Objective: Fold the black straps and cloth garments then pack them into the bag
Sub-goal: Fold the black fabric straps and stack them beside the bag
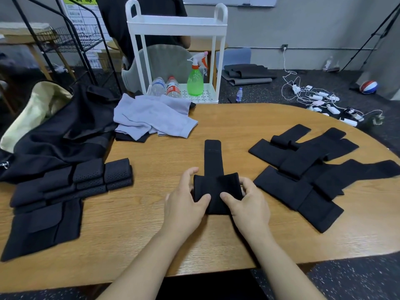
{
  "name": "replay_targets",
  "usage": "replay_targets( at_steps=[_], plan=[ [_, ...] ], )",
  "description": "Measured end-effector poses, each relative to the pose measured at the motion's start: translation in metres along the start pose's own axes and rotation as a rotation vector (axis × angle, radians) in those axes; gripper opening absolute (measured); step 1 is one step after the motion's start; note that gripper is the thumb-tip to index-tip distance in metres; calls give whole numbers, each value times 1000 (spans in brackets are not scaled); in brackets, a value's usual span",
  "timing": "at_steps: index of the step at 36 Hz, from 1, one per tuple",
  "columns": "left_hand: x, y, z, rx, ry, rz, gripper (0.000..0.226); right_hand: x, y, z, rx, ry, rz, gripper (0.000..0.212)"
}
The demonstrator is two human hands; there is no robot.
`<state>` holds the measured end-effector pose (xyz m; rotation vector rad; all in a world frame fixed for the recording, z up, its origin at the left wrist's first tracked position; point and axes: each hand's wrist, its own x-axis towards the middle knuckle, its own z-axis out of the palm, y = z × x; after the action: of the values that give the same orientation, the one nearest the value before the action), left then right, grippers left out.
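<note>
A black strap (213,161) lies in the middle of the wooden table (151,224), its near end rolled into a thick fold. My left hand (185,204) grips the left side of that fold, thumb on top. My right hand (249,204) pinches its right side the same way. Several flat black straps (303,169) lie spread at the right. At the left sit folded black perforated straps (91,176) and a flat black garment (43,226). A grey cloth garment (151,118) lies crumpled at the back. A beige bag (36,111) with black cloth (71,131) draped over it sits far left.
A white cart (177,24) with bottles and a green spray bottle (195,81) stands behind the table. A person in black sits beyond it. Chargers and cables (320,100) litter the floor at right. A black wire rack (71,40) stands back left.
</note>
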<state>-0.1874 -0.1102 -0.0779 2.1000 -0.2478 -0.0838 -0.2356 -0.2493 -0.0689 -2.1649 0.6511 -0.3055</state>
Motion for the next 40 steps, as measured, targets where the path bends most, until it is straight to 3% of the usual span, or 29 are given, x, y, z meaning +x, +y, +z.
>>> replay_targets(
  at_steps=[6, 10, 16, 18, 21, 24, 28, 34, 40],
  plan=[
    [0, 3, -1, 151, -17, 29, 41, -1, 1, 1, -62, -13, -13, 30],
    [2, 5, -2, 256, -32, 43, 40, -3, -1, 1, -98, -13, -29, 35],
    [7, 3, -7, 468, -48, 103, 41, -6, 2, 4, -239, 69, -146, 69],
    [7, -1, -10, 491, -24, 192, 38, -7, 7, 7, -339, 139, -263, 67],
    [8, -8, -19, 458, -14, 414, 36, -4, 16, 6, -456, 233, -534, 41],
    [9, -10, -31, 464, -174, 552, 54, 0, 23, 1, -515, 86, -695, 39],
    [13, -18, -40, 619, -319, 617, 74, 3, 26, -4, -506, -135, -667, 53],
    [20, -13, -42, 842, -266, 898, 47, 5, 13, -19, -547, -270, -678, 77],
    [13, -24, -44, 825, -130, 1069, 37, 1, 18, -23, -572, -306, -767, 71]
  ],
)
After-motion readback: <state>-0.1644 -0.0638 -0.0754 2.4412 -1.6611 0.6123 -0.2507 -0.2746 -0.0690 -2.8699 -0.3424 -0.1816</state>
